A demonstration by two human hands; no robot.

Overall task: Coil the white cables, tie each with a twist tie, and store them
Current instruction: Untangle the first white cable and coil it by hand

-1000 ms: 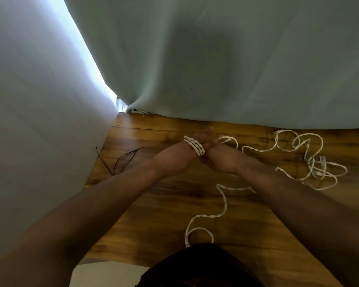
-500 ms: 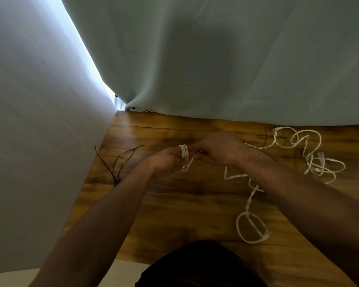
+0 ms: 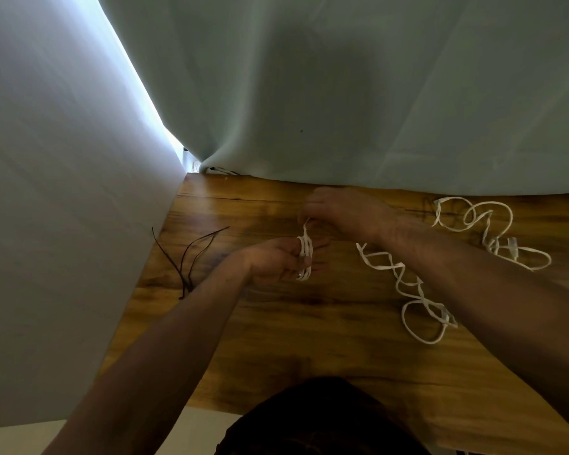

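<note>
A white cable is wound in several loops (image 3: 304, 257) around the fingers of my left hand (image 3: 278, 262), which is held palm-up above the wooden table (image 3: 309, 339). My right hand (image 3: 339, 211) sits just beyond it and pinches the cable strand that rises from the coil. The loose rest of this cable (image 3: 414, 297) trails in twisted loops on the table under my right forearm. A second white cable (image 3: 486, 231) lies tangled at the far right. Several dark twist ties (image 3: 191, 257) lie at the table's left edge.
A pale curtain (image 3: 342, 93) hangs along the back edge of the table and another (image 3: 63, 192) along its left side. A dark garment on my body (image 3: 319, 418) shows at the table's near edge.
My right hand has swung from beside the left hand to beyond it, carrying the strand around the coil. The loose cable tail has been dragged rightward across the table and shortened.
</note>
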